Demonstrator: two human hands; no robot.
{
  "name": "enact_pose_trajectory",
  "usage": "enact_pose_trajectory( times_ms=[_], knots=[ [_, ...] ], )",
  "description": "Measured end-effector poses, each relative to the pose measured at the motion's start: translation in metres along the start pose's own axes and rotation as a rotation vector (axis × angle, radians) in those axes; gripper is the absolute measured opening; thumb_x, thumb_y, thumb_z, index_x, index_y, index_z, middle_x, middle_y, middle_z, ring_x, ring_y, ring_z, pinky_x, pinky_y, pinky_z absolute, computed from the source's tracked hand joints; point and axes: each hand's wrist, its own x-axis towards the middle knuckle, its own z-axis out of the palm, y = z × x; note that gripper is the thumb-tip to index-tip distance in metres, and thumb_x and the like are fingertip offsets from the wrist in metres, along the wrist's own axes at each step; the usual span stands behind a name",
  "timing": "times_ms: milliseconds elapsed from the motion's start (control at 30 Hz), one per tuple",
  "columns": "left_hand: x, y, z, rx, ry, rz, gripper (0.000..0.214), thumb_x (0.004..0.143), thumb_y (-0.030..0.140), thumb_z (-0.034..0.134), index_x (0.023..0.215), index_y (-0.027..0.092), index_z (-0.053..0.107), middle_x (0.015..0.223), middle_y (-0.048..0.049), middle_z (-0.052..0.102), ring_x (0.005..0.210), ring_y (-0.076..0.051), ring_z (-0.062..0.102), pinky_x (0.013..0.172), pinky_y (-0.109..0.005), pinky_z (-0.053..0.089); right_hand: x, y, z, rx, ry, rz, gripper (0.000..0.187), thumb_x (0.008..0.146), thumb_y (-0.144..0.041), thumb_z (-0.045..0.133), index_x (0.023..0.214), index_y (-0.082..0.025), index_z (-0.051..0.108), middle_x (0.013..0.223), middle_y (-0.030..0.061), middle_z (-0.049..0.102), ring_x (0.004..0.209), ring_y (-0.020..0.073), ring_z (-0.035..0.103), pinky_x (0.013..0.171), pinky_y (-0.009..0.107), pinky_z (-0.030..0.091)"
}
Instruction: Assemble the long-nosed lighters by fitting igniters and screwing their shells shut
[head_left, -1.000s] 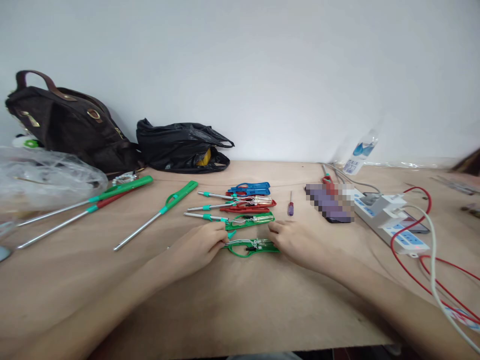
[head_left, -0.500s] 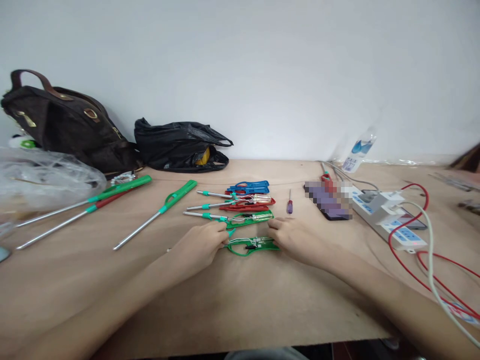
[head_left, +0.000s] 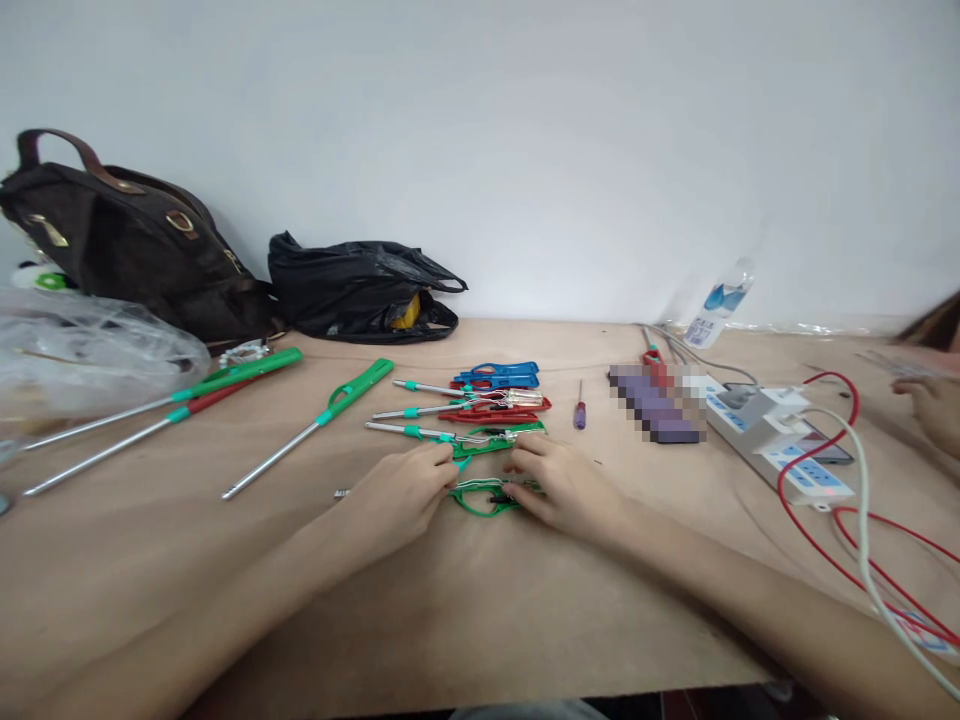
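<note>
The nearest green stick lighter [head_left: 484, 506] lies with its handle opened, wires and a small black part showing. My left hand [head_left: 412, 488] is closed around the front of its handle, where a teal piece shows by the fingertips; the metal tube is mostly hidden under that hand. My right hand [head_left: 566, 482] bends over the handle's right part, thumb and fingers on it and covering its rear end. Just beyond lies another opened green lighter [head_left: 491, 440]. Behind that are opened red lighters [head_left: 499, 411] and blue handle shells [head_left: 499, 375].
A purple screwdriver [head_left: 580, 412] lies right of the lighters. Closed lighters [head_left: 349, 395] rest at left, near a black plastic bag [head_left: 360, 290] and a dark backpack [head_left: 142, 260]. At right are a phone [head_left: 660, 405], a power strip [head_left: 799, 465], cables and another person's hand [head_left: 934, 410].
My right hand has shifted left along the handle, covering the clear part there. My left hand stays nearly in place. Another person's hand has appeared at the right edge.
</note>
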Motion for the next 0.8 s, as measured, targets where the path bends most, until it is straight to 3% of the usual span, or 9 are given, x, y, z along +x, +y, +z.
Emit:
enact_pose_trajectory(
  times_ms=[200, 367, 633, 800],
  knots=[
    [0.0, 0.005, -0.007, -0.004, -0.061, -0.034, 0.025, 0.088, 0.001, 0.041, 0.086, 0.015, 0.061, 0.095, -0.005, 0.061, 0.086, -0.02, 0.059, 0.064, -0.027, 0.039, 0.009, -0.006, 0.013, 0.041, -0.016, 0.177, 0.007, 0.084, -0.014, 0.054, 0.081, -0.016, 0.06, 0.086, 0.005, 0.06, 0.083, 0.0184, 0.058, 0.07, 0.028, 0.044],
    [0.001, 0.005, -0.005, -0.007, -0.06, -0.011, 0.023, 0.087, 0.002, 0.042, 0.09, 0.016, 0.06, 0.098, -0.0048, 0.061, 0.089, -0.021, 0.059, 0.065, -0.028, 0.041, 0.011, -0.007, 0.015, 0.031, -0.041, 0.197, 0.011, 0.082, -0.011, 0.051, 0.08, -0.016, 0.061, 0.085, 0.0049, 0.061, 0.083, 0.0181, 0.058, 0.07, 0.027, 0.042],
    [0.001, -0.004, 0.01, 0.118, -0.013, 0.124, 0.04, 0.08, -0.002, 0.046, 0.109, 0.024, 0.058, 0.102, -0.0038, 0.059, 0.092, -0.022, 0.058, 0.061, -0.026, 0.038, 0.022, -0.014, -0.005, -0.051, -0.252, 0.206, 0.013, 0.079, -0.018, 0.053, 0.083, -0.016, 0.066, 0.092, 0.008, 0.068, 0.081, 0.0201, 0.063, 0.065, 0.028, 0.041],
    [0.002, -0.003, 0.009, 0.157, -0.029, 0.148, 0.039, 0.08, -0.003, 0.047, 0.108, 0.021, 0.058, 0.105, -0.0052, 0.06, 0.095, -0.023, 0.057, 0.061, -0.026, 0.038, 0.028, -0.024, -0.016, -0.149, -0.334, 0.236, 0.017, 0.079, -0.019, 0.053, 0.086, -0.014, 0.068, 0.093, 0.0122, 0.07, 0.082, 0.0233, 0.065, 0.063, 0.028, 0.043]
  ],
)
